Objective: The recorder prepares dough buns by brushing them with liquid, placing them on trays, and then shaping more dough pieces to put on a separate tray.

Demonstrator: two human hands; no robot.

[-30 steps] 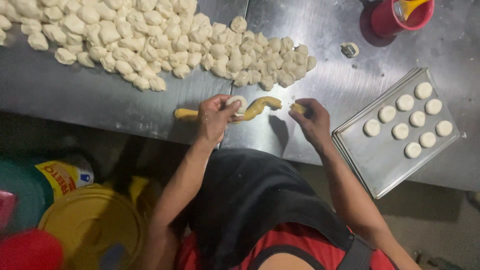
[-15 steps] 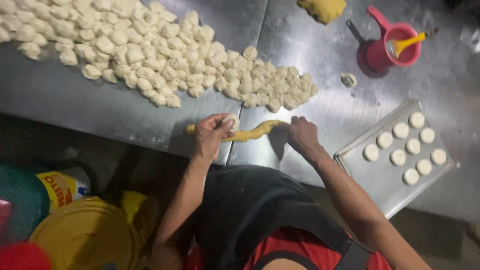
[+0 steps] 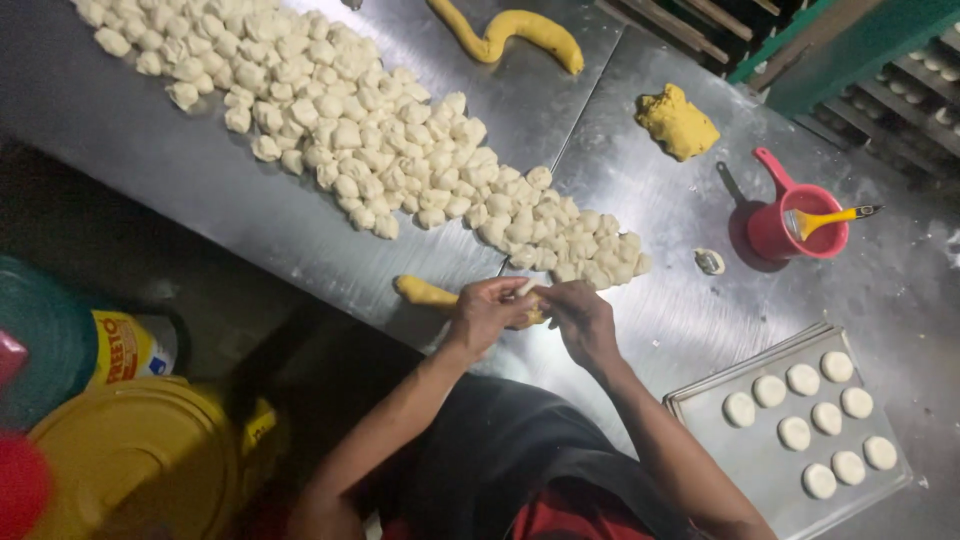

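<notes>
Hands first, from the head camera, the only view I have. My left hand is curled around the yellow dough rope at the near edge of the steel table, fingers closed on it, with a small pale piece pinched at the fingertips. My right hand meets it knuckle to knuckle and is closed too; I cannot tell exactly what it grips, because the fingers hide the joint.

I see the main risk in that rope: its free end lies just beside the table edge, so a tug could drag it off onto the floor. Squeezing too hard might tear an uneven piece.

Just beyond my hands sits the heap of white dough pieces; a careless elbow could smear them together. To the right, the baking tray holds eight round discs and hangs near the edge, so a bump may shift it. The red cup with its brush stands well apart.
</notes>
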